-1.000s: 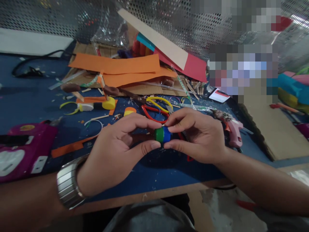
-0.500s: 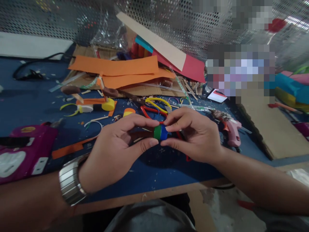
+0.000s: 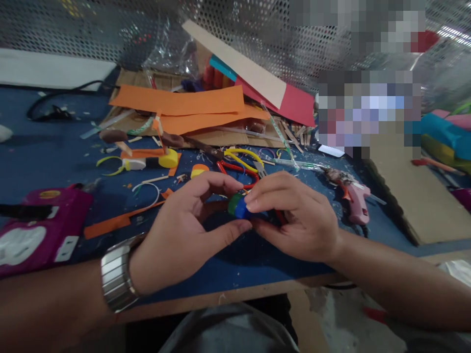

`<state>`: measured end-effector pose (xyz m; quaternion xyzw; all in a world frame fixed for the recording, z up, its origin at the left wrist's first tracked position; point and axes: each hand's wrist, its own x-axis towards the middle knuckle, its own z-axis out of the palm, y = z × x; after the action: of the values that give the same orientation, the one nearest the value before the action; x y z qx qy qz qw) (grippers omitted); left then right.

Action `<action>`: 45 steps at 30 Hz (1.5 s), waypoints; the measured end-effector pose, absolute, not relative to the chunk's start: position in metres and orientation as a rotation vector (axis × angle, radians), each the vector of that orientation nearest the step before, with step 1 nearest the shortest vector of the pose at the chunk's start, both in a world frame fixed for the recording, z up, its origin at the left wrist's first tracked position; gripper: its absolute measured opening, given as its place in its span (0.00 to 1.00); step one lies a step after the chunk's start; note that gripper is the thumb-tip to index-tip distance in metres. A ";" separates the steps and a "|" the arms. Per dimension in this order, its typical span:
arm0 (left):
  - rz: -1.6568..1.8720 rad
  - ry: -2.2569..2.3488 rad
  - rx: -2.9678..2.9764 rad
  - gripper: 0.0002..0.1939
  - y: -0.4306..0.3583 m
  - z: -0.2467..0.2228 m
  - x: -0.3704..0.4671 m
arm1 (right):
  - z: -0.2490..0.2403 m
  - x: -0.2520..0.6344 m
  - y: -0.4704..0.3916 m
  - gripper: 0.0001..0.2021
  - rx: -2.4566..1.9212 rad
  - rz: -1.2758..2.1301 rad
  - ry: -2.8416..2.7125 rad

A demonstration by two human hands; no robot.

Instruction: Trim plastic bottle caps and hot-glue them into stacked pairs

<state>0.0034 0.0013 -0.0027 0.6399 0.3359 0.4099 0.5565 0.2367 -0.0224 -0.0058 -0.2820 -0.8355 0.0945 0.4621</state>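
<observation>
A green bottle cap and a blue bottle cap sit pressed together end to end, tilted so the blue one faces nearer to me. My left hand, with a metal-band watch at the wrist, curls its fingers and thumb around the green side. From the right, my right hand has its fingertips on the blue cap, with the thumb below. Just behind the hands lie red-handled pliers and scissors with yellow handles. Another yellow and orange cap piece is beyond my left fingers.
A pink glue gun lies at the right, near a cardboard sheet. Orange paper strips lie on cardboard at the back. A purple machine stands at the left. Scraps and wooden sticks litter the blue table.
The caps have tilted and shifted slightly left, turning the blue one towards me. My right fingers have moved further over the blue cap. The view has shifted slightly.
</observation>
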 end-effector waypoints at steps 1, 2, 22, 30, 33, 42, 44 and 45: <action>0.978 0.798 1.521 0.19 0.001 -0.002 0.004 | -0.005 0.237 -0.023 0.16 -0.682 0.216 -2.058; 0.989 0.800 1.525 0.18 0.000 -0.002 0.004 | -0.005 0.237 -0.023 0.16 -0.682 0.212 -2.048; 0.938 0.767 1.684 0.20 0.001 -0.009 -0.004 | -0.003 0.239 -0.018 0.15 -0.818 0.308 -2.049; 0.913 0.807 1.744 0.17 0.002 -0.011 -0.006 | -0.006 0.240 -0.022 0.22 -0.817 0.380 -1.921; 0.910 0.785 1.757 0.17 0.000 -0.010 -0.006 | -0.008 0.239 -0.022 0.23 -0.793 0.356 -1.913; 0.873 0.785 1.656 0.18 0.002 -0.007 -0.003 | -0.007 0.237 -0.021 0.22 -0.792 0.284 -1.933; 0.866 0.790 1.648 0.17 0.003 -0.006 -0.002 | -0.007 0.238 -0.020 0.22 -0.770 0.268 -1.950; 0.861 0.790 1.647 0.17 0.003 -0.006 -0.001 | -0.006 0.238 -0.020 0.22 -0.757 0.257 -1.965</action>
<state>-0.0012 0.0026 -0.0057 0.6904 0.3313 0.3612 0.5321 0.2381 -0.0196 -0.0065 -0.3116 -0.8083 0.1056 0.4883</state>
